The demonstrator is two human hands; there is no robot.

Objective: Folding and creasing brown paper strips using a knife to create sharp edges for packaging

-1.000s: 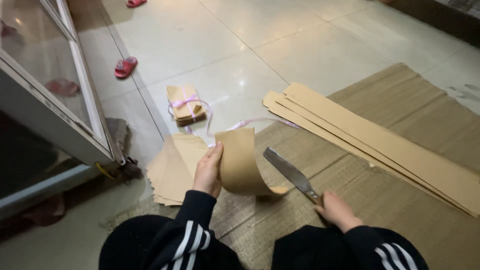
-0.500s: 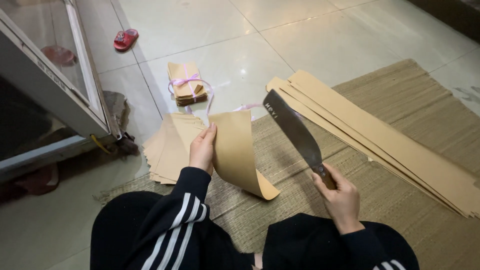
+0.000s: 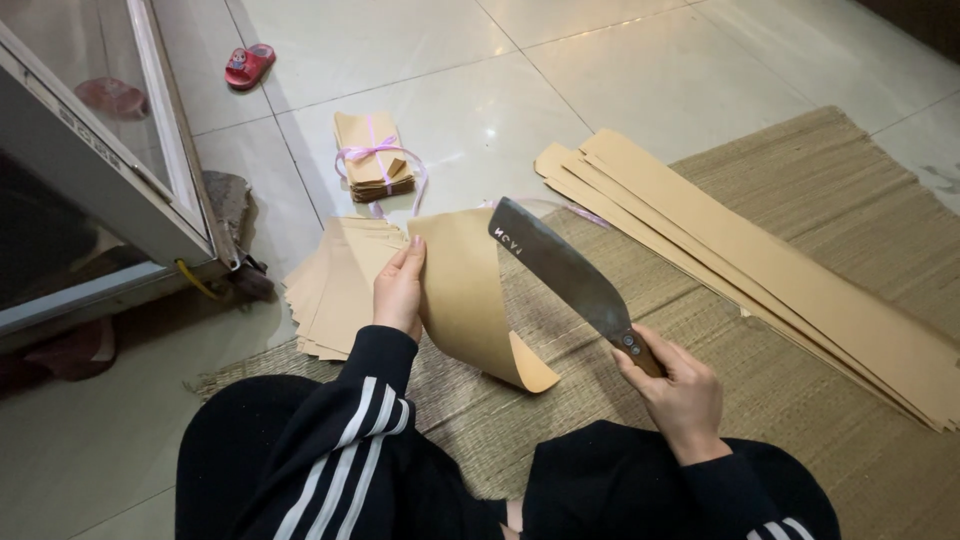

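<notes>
we hold the curved tan kraft paper sheet (image 3: 470, 295) upright over the woven straw mat (image 3: 800, 340), our left hand (image 3: 400, 290) pinching its left edge with fingers closed on it. our right hand (image 3: 680, 390) is wrapped tight round the wooden handle of the broad dark steel cleaver (image 3: 565, 275), blade raised beside the sheet. we judge a clean cut needs the paper taut and our thumb clear of the edge. a bundle of tan sheets tied with pink ribbon (image 3: 375, 158) lies on the tiles; long tan card strips (image 3: 760, 270) lie to the right.
</notes>
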